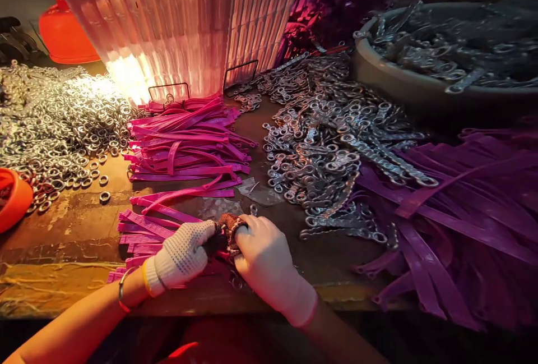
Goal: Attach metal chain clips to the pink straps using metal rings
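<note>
Both my hands wear white knit gloves and meet at the table's front edge. My left hand (182, 254) and my right hand (264, 260) pinch the same small piece between their fingertips; it looks like a pink plastic strip with a metal part, mostly hidden by the fingers. Under my left hand lies a low stack of pink strips (143, 229). A larger stack of pink strips (189, 139) sits just beyond. Metal rings (59, 123) are heaped to the left, and metal clasps (332, 151) are piled to the right.
A tall ribbed translucent container (176, 22) stands at the back. A grey basin (441, 89) full of metal parts sits at the back right. Purple strips (466, 207) spread over the right side. Orange objects (63, 33) lie at the left.
</note>
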A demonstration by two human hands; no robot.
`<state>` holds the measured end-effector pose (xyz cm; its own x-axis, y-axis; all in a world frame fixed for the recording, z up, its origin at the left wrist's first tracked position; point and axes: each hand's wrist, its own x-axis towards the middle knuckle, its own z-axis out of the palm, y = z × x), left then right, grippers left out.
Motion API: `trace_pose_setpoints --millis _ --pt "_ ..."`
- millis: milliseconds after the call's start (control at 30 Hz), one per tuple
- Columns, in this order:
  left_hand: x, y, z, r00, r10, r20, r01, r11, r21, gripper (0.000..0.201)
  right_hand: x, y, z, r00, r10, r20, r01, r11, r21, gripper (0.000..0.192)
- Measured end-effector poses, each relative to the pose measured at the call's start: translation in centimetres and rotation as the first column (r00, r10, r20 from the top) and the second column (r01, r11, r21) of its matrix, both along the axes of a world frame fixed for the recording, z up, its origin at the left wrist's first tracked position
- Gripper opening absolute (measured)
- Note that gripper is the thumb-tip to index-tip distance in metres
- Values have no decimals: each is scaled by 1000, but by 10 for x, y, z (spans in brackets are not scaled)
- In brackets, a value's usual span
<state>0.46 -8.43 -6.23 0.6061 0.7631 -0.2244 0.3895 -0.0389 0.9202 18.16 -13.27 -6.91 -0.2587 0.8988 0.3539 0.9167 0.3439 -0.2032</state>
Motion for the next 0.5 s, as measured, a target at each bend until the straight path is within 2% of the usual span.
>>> trace_pose_setpoints --millis 100,167,233,300,433,500 --pt "-1 2 -2 1000 14 -1 -14 999 46 31 3 4 11 999 21 -50 -32 973 -228 33" --pt "-2 2 -3 999 39 -37 -33 988 148 29 4 10 20 1000 29 4 -25 901 -434 35" --pt "-3 -1 -6 994 51 -98 -24 966 257 24 3 16 26 996 16 90 40 812 -582 29" --pt "-4 -4 -11 987 59 -150 -10 952 307 23 2 18 26 987 44 151 60 783 -620 23" --pt "-3 -7 -17 983 17 -184 44 945 323 22 1 15 23 956 189 226 -41 844 -535 14" --pt "0 -4 -16 980 2 -197 65 940 336 20 2 15 26 944 222 244 -63 847 -528 12"
